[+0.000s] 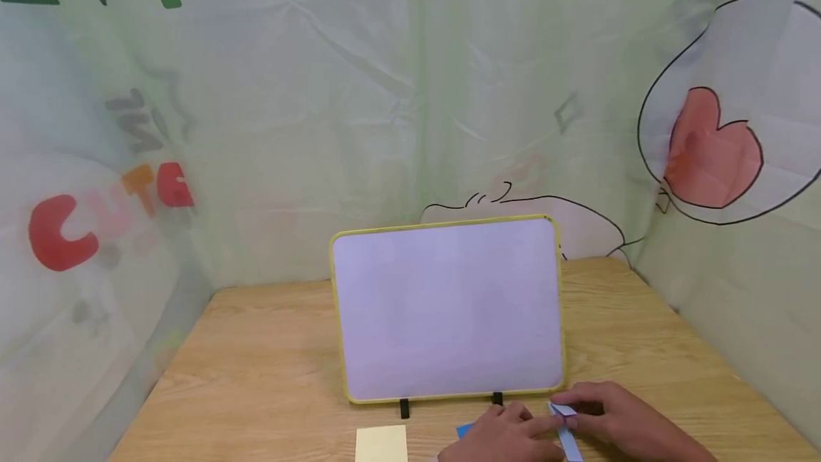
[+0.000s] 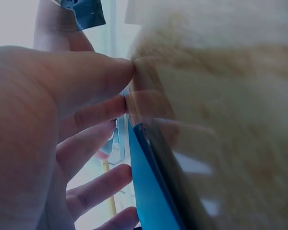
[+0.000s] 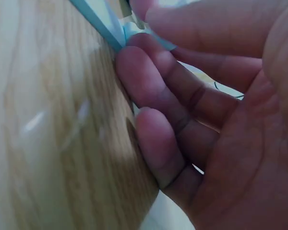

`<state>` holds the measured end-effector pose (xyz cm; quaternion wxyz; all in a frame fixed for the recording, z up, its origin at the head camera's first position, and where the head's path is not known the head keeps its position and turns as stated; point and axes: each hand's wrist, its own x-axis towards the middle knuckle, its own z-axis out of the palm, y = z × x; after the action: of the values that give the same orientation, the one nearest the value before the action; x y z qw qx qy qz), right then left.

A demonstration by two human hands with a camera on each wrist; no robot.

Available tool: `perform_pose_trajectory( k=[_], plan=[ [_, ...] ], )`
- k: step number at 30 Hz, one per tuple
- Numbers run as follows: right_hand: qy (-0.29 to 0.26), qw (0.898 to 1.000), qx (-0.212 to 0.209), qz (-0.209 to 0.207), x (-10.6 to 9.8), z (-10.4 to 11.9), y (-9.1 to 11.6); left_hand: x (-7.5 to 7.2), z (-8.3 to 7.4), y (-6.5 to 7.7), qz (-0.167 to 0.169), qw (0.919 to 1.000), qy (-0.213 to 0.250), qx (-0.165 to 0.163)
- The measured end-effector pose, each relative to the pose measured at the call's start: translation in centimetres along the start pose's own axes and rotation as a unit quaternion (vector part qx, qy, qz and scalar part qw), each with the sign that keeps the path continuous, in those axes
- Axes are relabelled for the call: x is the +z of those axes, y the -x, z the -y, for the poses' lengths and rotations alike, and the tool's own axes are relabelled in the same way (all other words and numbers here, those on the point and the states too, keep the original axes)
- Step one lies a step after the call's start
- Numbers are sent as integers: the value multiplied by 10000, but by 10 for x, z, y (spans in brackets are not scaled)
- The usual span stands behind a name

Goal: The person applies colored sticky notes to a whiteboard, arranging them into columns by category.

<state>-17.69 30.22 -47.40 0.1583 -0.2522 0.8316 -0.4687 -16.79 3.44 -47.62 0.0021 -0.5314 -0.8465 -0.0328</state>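
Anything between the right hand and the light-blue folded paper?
Nothing visible: the right hand pinches the light-blue folded paper directly. The left hand reaches it from the opposite side.

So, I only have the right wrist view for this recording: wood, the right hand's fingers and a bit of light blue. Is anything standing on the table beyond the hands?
Observer: Yes. The head view shows a yellow-framed whiteboard standing beyond the right hand and the light-blue strip it pinches.

Operator: I can't make out what lies by the other hand. Is there anything there?

Observer: In the head view, a brighter blue piece shows at the edge of the left hand, which hides part of it.
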Motion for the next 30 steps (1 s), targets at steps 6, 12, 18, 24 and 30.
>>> perform_pose_trajectory(
  k=[6, 12, 18, 24, 30],
  plan=[
    [139, 9992, 61, -365, 5, 4, -5, 1, 3, -1, 228, 9997, 9, 94],
    [407, 9954, 247, -833, 9, 6, -9, 1, 5, -1, 165, 9994, -263, 180],
    [836, 9884, 417, -1199, 10, 7, -9, 0, 5, -1, 126, 9995, -219, 164],
    [964, 9813, 716, -1507, 10, 6, -9, -1, 3, -2, -5, 10000, 39, 74],
    [828, 9808, 831, -1559, 10, 5, -9, 1, 3, 3, -311, 9974, -471, 438]
  ],
)
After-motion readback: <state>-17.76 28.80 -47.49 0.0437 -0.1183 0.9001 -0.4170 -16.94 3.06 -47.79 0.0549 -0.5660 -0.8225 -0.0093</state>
